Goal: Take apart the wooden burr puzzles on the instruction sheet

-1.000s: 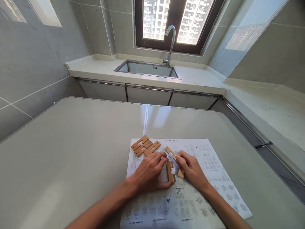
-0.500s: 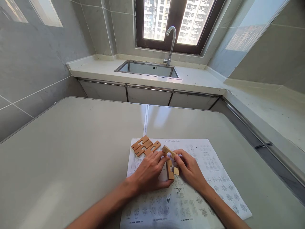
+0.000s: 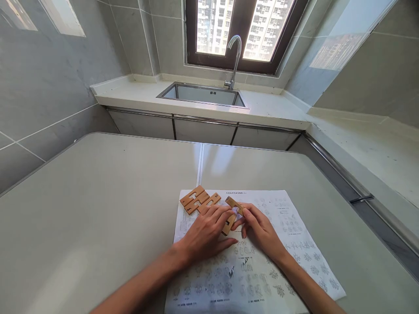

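My right hand point(image 3: 262, 229) pinches a notched wooden puzzle piece point(image 3: 233, 203) between thumb and fingers, raised at a slant over the printed sheet. Under the curled fingers of my left hand point(image 3: 211, 226) is a second wooden puzzle piece point(image 3: 229, 225) with a dark mark on its face. Those fingers cover its upper left part, while the left thumb stretches out apart from it. Fingertips of my right hand come close to this piece; whether they touch it I cannot tell. Beyond my left hand lie several flat slotted wooden pieces point(image 3: 194, 198) with numbers on them.
The large printed sheet point(image 3: 294, 244) with small line drawings lies under both hands on a pale table point(image 3: 98, 209). A seam point(image 3: 199, 163) runs across the tabletop. Past the table's far edge are a counter with a sink point(image 3: 203, 93), a faucet point(image 3: 236, 61) and a window.
The piece at my left hand has gone from standing upright to lying slanted, and the left thumb has come off it. The small pale block beside it is out of sight. The right hand's piece has turned slightly.
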Demonstrator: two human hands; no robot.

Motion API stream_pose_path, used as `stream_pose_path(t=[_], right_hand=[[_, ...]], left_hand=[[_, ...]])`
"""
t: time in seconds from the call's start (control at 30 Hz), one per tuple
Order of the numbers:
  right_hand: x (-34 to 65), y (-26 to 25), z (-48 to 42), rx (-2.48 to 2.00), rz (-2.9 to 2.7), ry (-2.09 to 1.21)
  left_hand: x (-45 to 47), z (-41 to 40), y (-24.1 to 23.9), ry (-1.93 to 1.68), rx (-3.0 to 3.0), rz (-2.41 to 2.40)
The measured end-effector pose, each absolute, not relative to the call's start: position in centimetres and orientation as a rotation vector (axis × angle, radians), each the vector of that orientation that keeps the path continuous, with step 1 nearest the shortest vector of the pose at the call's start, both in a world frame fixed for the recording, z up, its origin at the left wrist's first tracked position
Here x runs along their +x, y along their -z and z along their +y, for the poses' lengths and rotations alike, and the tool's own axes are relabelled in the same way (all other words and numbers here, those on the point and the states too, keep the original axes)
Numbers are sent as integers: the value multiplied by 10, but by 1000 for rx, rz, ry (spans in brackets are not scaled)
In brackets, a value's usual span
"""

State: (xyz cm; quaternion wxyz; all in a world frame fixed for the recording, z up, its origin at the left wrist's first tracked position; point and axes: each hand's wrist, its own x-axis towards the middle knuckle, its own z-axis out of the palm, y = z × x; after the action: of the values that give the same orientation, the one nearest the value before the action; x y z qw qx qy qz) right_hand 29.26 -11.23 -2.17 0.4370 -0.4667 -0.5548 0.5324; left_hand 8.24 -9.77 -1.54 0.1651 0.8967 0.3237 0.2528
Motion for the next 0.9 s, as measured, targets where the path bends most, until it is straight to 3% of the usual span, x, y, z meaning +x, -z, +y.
stream_pose_path(t=[0.2, 0.57, 0.9], right_hand=[[299, 22, -110, -1301, -1418, -1141], [308, 17, -110, -1131, -1524, -1235], [301, 16, -115, -1179, -1924, -884]], left_hand=[[83, -97, 21, -708, 2558, 1032], [83, -93, 24, -869, 2541, 1260], [57, -73, 14, -953, 2560, 1159]])
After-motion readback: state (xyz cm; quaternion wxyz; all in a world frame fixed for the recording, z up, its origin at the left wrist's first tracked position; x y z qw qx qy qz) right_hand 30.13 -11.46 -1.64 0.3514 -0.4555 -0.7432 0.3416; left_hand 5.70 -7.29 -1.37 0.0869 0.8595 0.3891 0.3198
